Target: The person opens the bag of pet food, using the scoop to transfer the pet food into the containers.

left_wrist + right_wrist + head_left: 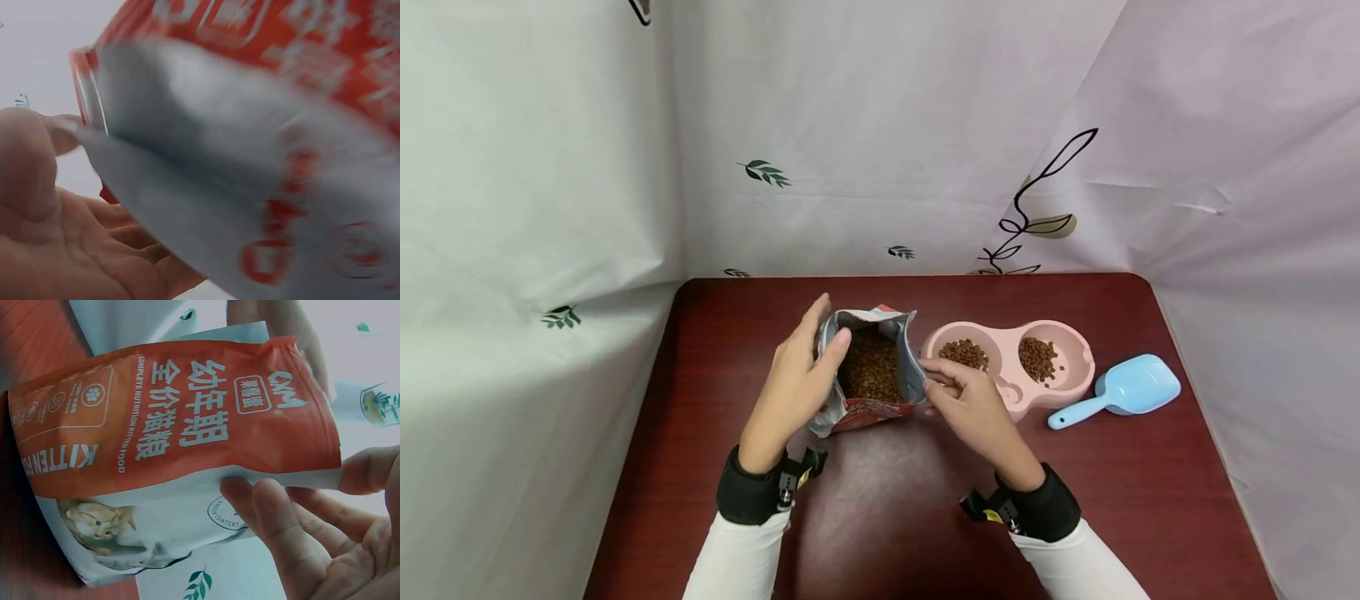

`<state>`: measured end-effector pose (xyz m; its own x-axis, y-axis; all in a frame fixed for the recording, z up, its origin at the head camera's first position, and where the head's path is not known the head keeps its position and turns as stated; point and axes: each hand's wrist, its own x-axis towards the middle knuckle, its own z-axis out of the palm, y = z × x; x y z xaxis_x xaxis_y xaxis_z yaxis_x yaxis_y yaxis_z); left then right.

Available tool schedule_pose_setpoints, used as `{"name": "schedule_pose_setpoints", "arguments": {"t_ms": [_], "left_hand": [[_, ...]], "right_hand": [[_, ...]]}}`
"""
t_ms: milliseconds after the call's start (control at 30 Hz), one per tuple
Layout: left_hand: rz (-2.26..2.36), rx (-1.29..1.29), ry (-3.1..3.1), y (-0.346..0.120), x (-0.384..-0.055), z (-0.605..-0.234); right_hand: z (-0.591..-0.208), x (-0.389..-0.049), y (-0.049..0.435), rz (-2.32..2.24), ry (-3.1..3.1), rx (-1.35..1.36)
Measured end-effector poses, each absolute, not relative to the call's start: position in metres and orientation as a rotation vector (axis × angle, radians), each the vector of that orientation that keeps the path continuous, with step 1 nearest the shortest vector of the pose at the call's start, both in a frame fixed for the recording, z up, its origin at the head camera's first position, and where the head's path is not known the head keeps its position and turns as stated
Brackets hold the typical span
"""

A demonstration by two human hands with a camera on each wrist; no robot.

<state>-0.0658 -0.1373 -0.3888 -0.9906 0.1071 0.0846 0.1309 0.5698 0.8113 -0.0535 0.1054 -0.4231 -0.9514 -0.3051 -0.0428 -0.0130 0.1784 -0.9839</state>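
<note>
With my left hand (790,392) and right hand (976,410) gripping opposite sides of the kitten food bag (169,425), I could spill its kibble (871,367) if uneven pulling tipped it.

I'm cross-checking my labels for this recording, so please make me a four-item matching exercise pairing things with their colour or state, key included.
Things:
1. scoop
2. food bag
3. table
4. double bowl

Descriptions:
A. dark red-brown
B. pink, kibble in both sections
C. light blue
D. open-topped, gripped by the left hand and right hand

Pairs: 1-C, 2-D, 3-A, 4-B
</note>
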Motion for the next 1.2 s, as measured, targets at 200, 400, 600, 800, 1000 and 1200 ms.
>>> {"name": "schedule_pose_setpoints", "arguments": {"t_ms": [200,400,600,800,1000,1200], "left_hand": [[-1.459,-0.175,-2.693,-0.128,-0.030,-0.409],[-1.322,-0.262,-2.608,-0.120,-0.015,-0.432],[-1.228,-0.334,-2.547,-0.116,-0.011,-0.444],[-1.223,-0.230,-2.472,-0.114,-0.007,-0.456],[-1.245,-0.217,-2.324,-0.119,-0.007,-0.471],[-1.355,-0.136,-2.144,-0.131,-0.012,-0.476]], "right_hand": [[-0.427,-0.054,0.107,-1.875,2.229,-0.385],[-0.441,-0.071,0.110,-1.932,2.225,-0.377],[-0.446,-0.099,0.102,-1.903,2.379,-0.488],[-0.454,-0.122,0.082,-1.970,2.015,-0.583],[-0.482,-0.129,0.077,-1.976,2.095,-0.582],[-0.488,-0.119,0.082,-1.642,2.714,-0.638]]}}
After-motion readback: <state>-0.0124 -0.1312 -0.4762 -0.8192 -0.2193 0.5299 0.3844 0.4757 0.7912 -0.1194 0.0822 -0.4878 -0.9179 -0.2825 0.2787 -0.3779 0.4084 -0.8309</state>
